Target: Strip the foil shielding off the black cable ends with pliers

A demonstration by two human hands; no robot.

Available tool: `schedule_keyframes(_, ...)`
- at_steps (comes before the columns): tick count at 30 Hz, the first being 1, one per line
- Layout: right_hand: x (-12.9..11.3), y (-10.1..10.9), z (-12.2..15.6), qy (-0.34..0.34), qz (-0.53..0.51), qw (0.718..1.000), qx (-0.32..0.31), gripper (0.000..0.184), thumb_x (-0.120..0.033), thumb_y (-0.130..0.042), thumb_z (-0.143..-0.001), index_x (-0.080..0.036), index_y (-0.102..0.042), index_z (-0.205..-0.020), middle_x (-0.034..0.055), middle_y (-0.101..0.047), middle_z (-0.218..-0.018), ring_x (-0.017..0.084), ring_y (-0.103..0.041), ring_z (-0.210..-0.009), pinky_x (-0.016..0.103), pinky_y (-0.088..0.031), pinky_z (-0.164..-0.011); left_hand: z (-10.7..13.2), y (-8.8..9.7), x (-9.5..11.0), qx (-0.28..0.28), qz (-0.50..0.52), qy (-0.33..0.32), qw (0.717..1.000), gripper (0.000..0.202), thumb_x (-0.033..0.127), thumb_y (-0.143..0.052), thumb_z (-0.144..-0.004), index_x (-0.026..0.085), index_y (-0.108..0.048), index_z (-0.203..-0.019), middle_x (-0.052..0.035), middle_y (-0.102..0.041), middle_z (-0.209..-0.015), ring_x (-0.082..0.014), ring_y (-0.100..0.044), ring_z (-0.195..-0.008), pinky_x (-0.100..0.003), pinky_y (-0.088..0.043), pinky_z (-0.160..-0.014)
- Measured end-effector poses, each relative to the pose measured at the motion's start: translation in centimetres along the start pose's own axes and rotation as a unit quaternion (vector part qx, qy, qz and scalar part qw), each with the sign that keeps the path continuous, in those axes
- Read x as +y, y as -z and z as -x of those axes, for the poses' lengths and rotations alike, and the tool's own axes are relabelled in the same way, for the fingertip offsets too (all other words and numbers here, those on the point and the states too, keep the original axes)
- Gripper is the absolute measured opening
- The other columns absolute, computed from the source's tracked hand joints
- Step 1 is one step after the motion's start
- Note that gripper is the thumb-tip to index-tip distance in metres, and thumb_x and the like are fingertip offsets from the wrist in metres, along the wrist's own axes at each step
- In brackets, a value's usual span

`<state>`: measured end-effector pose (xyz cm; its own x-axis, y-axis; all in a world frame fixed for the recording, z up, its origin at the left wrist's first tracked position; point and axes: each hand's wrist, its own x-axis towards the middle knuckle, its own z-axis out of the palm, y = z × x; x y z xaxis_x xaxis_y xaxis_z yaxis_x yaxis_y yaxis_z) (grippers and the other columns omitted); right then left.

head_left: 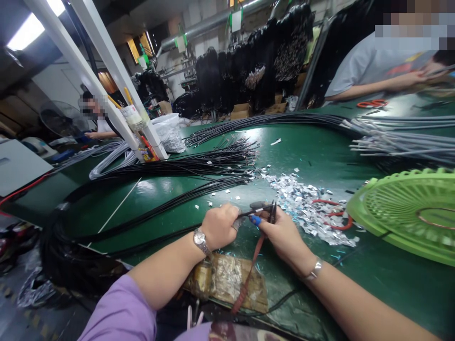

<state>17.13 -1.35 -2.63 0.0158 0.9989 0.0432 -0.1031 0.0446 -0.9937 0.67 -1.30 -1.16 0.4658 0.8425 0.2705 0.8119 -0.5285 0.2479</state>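
My left hand is closed around the end of a black cable that curves away to the left over the green table. My right hand pinches the cable's stripped tip between thumb and fingers, with a small dark tool held upright in it. The two hands almost touch. A brown strap hangs from under my right hand. Just right of my hands lies a heap of silver foil scraps.
Bundles of black cables and grey cables cross the table. A green fan grille lies at right, red scissors beside the scraps. A foil-covered block sits at the near edge. One person works opposite, another far left.
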Motion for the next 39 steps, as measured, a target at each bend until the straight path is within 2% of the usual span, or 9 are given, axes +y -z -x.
schedule_keyframes(3,0.0,-0.3,0.1,-0.022,-0.016,1.000,0.014,0.037,-0.040,-0.077,-0.055,-0.021,-0.059,-0.081,-0.0008,-0.063,-0.063,0.016,-0.057,-0.054,0.030,-0.047,-0.052,0.0,-0.1,0.1,-0.018,0.018,0.010,1.000,0.020,0.018,-0.049,-0.074,0.015,-0.060,-0.091,-0.0076,-0.062,-0.078,-0.0186,-0.058,-0.068,-0.028,-0.045,-0.062)
schedule_keyframes(7,0.2,-0.4,0.3,-0.042,-0.026,0.999,0.004,0.034,-0.036,-0.076,-0.054,-0.021,-0.057,-0.079,0.0013,-0.066,-0.069,0.017,-0.058,-0.059,0.028,-0.045,-0.052,-0.4,0.2,0.1,-0.019,0.174,0.081,0.981,0.011,0.025,-0.049,-0.080,0.017,-0.057,-0.079,-0.0040,-0.060,-0.065,-0.0157,-0.057,-0.059,-0.025,-0.042,-0.056)
schedule_keyframes(12,0.3,-0.1,0.3,-0.040,0.010,0.998,-0.041,0.032,-0.036,-0.071,-0.058,-0.021,-0.058,-0.083,0.0041,-0.067,-0.075,0.021,-0.062,-0.070,0.029,-0.046,-0.059,-0.9,0.5,0.0,-0.071,0.417,0.209,0.882,0.024,0.039,-0.051,-0.083,0.017,-0.047,-0.072,0.0039,-0.052,-0.051,-0.0074,-0.045,-0.035,-0.018,-0.031,-0.037)
schedule_keyframes(16,0.3,0.1,0.2,-0.014,0.038,0.998,-0.040,0.030,-0.043,-0.067,-0.065,-0.020,-0.061,-0.083,0.0035,-0.066,-0.073,0.021,-0.060,-0.071,0.030,-0.045,-0.060,-1.1,0.6,0.0,-0.073,0.480,0.234,0.842,0.036,0.052,-0.055,-0.078,0.017,-0.046,-0.073,0.0065,-0.050,-0.048,-0.0053,-0.041,-0.030,-0.016,-0.026,-0.032)
schedule_keyframes(20,0.2,0.2,0.3,-0.001,0.051,0.998,-0.034,0.030,-0.046,-0.063,-0.071,-0.019,-0.063,-0.084,0.0033,-0.065,-0.071,0.020,-0.058,-0.069,0.029,-0.044,-0.056,-1.1,0.6,0.0,-0.082,0.486,0.227,0.840,0.039,0.055,-0.057,-0.076,0.017,-0.046,-0.073,0.0070,-0.049,-0.047,-0.0050,-0.041,-0.030,-0.016,-0.027,-0.031)
schedule_keyframes(28,0.3,0.0,0.2,-0.005,0.001,0.999,-0.036,0.038,-0.046,-0.072,-0.065,-0.021,-0.060,-0.091,0.0045,-0.068,-0.080,0.022,-0.063,-0.077,0.031,-0.048,-0.065,-1.0,0.9,0.5,-0.094,0.471,0.221,0.849,0.030,0.042,-0.059,-0.078,0.016,-0.046,-0.070,0.0073,-0.049,-0.047,-0.0044,-0.042,-0.031,-0.015,-0.027,-0.032)
schedule_keyframes(32,0.4,0.3,0.1,0.031,0.070,0.996,-0.040,0.035,-0.051,-0.065,-0.071,-0.022,-0.059,-0.091,0.0053,-0.068,-0.081,0.023,-0.063,-0.077,0.034,-0.048,-0.067,-1.2,1.1,0.4,-0.101,0.513,0.250,0.815,0.039,0.052,-0.063,-0.073,0.016,-0.046,-0.070,0.0079,-0.047,-0.044,-0.0038,-0.038,-0.029,-0.015,-0.023,-0.030)
schedule_keyframes(36,0.4,0.9,0.1,0.139,0.268,0.951,-0.070,0.025,-0.043,-0.045,-0.085,-0.023,-0.058,-0.086,0.0069,-0.066,-0.078,0.024,-0.061,-0.074,0.037,-0.046,-0.068,-1.5,1.5,-0.3,-0.114,0.599,0.287,0.739,0.044,0.055,-0.066,-0.068,0.016,-0.047,-0.072,0.0089,-0.043,-0.041,-0.0031,-0.032,-0.027,-0.016,-0.017,-0.028)
schedule_keyframes(39,0.5,1.0,0.2,0.197,0.363,0.907,-0.077,0.020,-0.035,-0.043,-0.084,-0.022,-0.058,-0.084,0.0080,-0.063,-0.078,0.024,-0.058,-0.071,0.036,-0.045,-0.065,-1.6,1.5,-0.7,-0.127,0.639,0.287,0.702,0.044,0.052,-0.070,-0.063,0.016,-0.047,-0.071,0.0095,-0.041,-0.040,-0.0027,-0.029,-0.026,-0.015,-0.016,-0.028)
